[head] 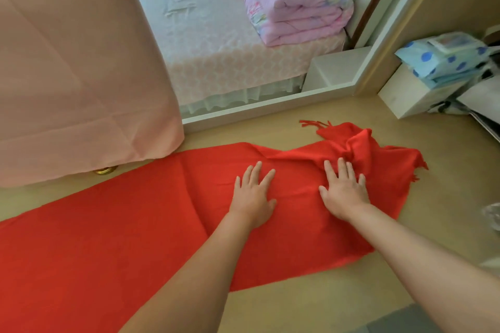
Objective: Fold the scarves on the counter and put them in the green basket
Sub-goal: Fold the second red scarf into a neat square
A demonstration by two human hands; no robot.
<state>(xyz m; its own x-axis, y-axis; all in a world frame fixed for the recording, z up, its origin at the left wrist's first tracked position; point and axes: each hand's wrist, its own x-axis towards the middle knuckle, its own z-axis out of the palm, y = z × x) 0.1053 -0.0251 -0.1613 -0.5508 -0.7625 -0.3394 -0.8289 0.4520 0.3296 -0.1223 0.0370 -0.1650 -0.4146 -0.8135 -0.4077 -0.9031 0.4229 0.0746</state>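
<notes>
A long red scarf (113,224) with a fringed end lies spread across the beige counter (405,238), running from the lower left to the right. Its right end is bunched and wrinkled near the fringe (359,143). My left hand (253,197) presses flat on the middle of the scarf, fingers straight and spread. My right hand (345,189) lies flat on the cloth just beside the bunched part, fingertips touching the wrinkles. No green basket is in view.
A pink curtain (75,76) hangs at the left, its hem touching the counter. A mirror (243,35) behind reflects a bed and folded quilt. A white box (414,92) with blue dotted packs (446,57) stands at the right. A clear plastic item (493,215) sits at the right edge.
</notes>
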